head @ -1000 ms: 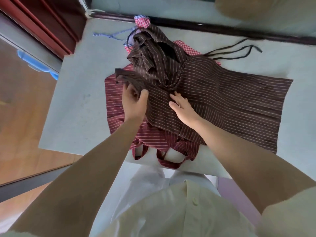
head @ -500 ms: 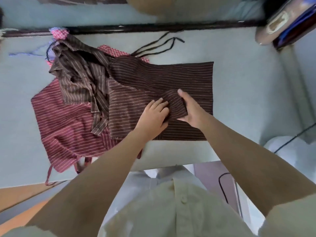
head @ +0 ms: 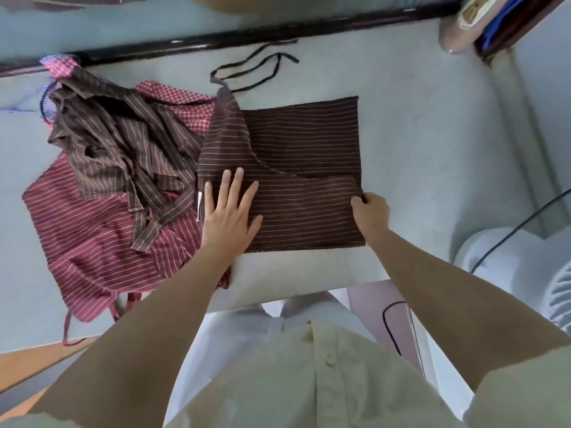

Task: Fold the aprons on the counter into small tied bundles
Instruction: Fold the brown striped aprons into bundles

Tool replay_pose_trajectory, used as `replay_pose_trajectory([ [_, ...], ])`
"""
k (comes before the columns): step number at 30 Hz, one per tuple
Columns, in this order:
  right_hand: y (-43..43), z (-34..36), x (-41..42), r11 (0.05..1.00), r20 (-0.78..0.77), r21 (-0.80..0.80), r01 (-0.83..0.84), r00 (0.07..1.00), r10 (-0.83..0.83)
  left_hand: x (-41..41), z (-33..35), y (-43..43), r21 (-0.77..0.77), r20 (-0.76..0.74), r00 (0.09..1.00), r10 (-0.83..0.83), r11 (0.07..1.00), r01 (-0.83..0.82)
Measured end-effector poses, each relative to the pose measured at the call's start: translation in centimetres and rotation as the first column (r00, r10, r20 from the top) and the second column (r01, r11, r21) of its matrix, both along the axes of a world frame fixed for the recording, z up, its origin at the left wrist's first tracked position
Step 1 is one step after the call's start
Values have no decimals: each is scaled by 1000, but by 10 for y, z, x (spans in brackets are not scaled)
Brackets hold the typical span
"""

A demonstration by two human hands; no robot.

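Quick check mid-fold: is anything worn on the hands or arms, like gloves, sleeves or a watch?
The left hand and right hand are bare: no gloves, rings or watch show. Both forearms are uncovered. The person wears a pale cream buttoned shirt, whose short sleeve ends high on the right arm.
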State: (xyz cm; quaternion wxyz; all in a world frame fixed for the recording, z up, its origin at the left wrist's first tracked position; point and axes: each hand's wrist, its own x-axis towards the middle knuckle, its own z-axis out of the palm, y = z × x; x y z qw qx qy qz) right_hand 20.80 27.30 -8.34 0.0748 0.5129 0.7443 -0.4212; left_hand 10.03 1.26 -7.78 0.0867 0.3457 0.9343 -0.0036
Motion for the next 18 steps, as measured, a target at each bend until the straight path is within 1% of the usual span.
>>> replay_pose_trajectory([
  [1,1,-4,5,1000,22,-2,-11,1000,11,1,-3,-2,-16,1,1000,0,1000,0],
  [4,1,-8,10,999,4,-26,-28,1000,28,0,-9,-7,-61,2,1000,-23,998,23],
  [8,1,-11,13,995,-12,30,-98,995,99,-4,-12,-9,-122,1,1000,-9,992,9],
  [11,0,-15,15,986,30,94,-139,990,137,-6,-16,-9,-172,14,1000,-12,985,15],
  [16,6,-14,10,982,65,148,-118,992,109,-7,-15,-7,-191,49,999,-13,981,22],
  [18,14,-9,2,981,127,160,-113,988,93,-1,-13,-3,-205,76,997,-21,978,37],
])
